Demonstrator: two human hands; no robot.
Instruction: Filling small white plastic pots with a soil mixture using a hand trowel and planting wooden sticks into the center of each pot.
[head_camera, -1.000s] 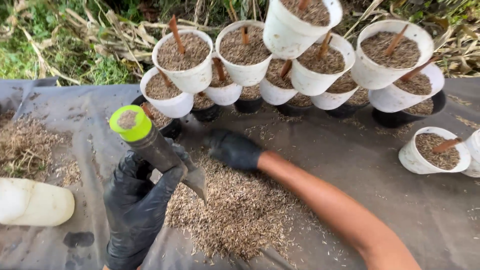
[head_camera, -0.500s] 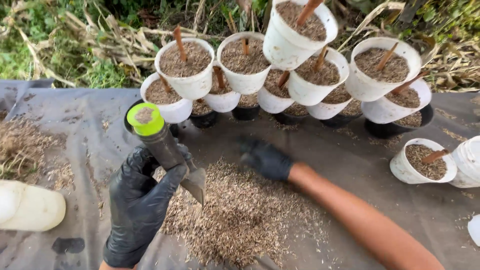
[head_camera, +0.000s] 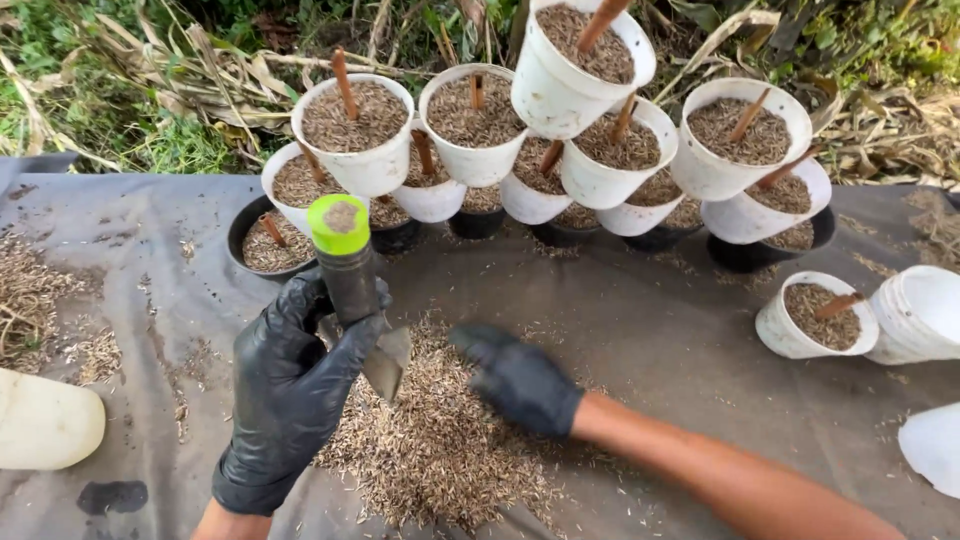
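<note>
Clamps shut with the black-gloved left grip (head_camera: 295, 400) around the dark handle of a small metal hand trowel with a lime-green end cap (head_camera: 350, 270), held upright with the blade down, its tip just over the upper left edge of a loose heap of tan husks and chaff (head_camera: 430, 450) on the grey ground sheet (head_camera: 640, 330). Lies open and flat with the black-gloved right grip (head_camera: 520, 380), palm down on the top of the heap, just beside the blade and holding nothing that shows. Beyond the heap, stands stacked and leaning: round white plastic pots filled with brown husk mix (head_camera: 580, 80), each with a reddish-brown stick (head_camera: 343, 82) poking out, over a row of black pots (head_camera: 262, 240); one more white pot (head_camera: 815, 318) well apart at the right, and a pale rounded container (head_camera: 45, 420) at the left edge. Judging the risks: could nick the right glove, with the metal edge so near those fingers, if either grip moves sideways without a look. Could scatter husks wider across the sheet, already strewn at the left, if the blade comes up tilted. Could tip the leaning upper pots, which look poorly balanced on the rims below, should a sleeve or the green cap brush them.
</note>
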